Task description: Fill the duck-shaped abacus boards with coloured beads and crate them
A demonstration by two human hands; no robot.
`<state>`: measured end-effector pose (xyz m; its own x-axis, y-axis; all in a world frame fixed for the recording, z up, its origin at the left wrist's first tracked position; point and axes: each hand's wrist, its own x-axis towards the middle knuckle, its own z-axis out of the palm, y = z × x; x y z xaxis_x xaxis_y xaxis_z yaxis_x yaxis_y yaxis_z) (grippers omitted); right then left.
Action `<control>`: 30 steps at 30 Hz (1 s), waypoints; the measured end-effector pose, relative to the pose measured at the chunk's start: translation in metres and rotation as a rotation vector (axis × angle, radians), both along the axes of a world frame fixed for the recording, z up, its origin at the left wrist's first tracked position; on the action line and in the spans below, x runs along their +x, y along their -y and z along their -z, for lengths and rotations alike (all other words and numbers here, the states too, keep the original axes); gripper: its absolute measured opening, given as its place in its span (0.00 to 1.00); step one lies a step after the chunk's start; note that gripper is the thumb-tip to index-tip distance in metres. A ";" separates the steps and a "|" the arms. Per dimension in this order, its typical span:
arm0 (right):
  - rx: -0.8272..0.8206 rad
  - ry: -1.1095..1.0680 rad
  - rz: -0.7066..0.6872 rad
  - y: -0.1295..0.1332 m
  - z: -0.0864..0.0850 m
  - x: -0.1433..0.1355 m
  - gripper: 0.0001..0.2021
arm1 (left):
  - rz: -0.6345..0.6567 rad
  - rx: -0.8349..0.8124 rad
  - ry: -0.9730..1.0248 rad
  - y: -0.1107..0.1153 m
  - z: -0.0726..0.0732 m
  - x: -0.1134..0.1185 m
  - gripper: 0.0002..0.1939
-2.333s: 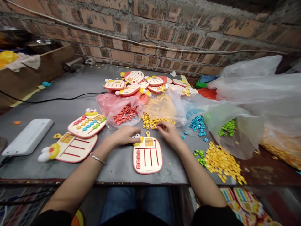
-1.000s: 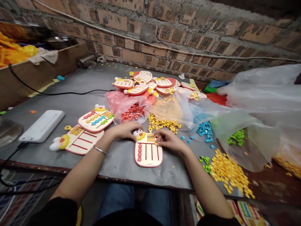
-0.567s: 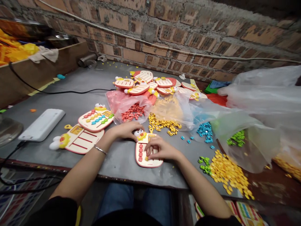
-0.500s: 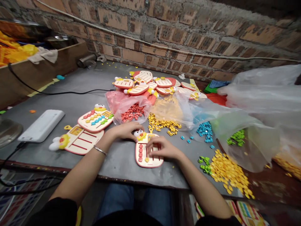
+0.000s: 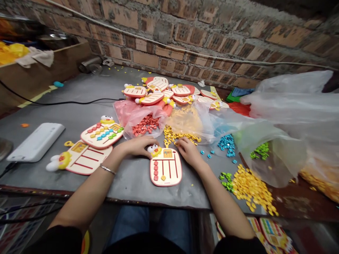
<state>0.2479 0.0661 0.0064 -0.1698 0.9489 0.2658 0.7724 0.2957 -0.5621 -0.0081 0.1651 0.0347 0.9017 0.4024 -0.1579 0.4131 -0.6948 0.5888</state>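
Presumably for steadiness, the left hand [image 5: 140,145] pinched the slotted board [image 5: 166,168] in its fingers near the table's [image 5: 127,188] front edge. Beside handy yellow beads [image 5: 171,135], the right hand's [image 5: 190,153] finger hold was unclear.

The power bank [image 5: 36,141] at the left of the frame looks like smooth white plastic with a soft sheen, while the yellow pieces [image 5: 250,187] at lower right are glossy plastic. Thin, crinkled translucent plastic forms the bag [image 5: 270,151] at right; the bracelet [image 5: 107,169] at lower left is shiny metal, and the brick wall [image 5: 185,33] across the top looks rough and matt.
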 end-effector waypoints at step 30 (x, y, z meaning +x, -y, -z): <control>-0.228 -0.077 -0.325 0.011 -0.027 0.002 0.18 | -0.009 -0.001 0.027 -0.004 0.007 -0.003 0.23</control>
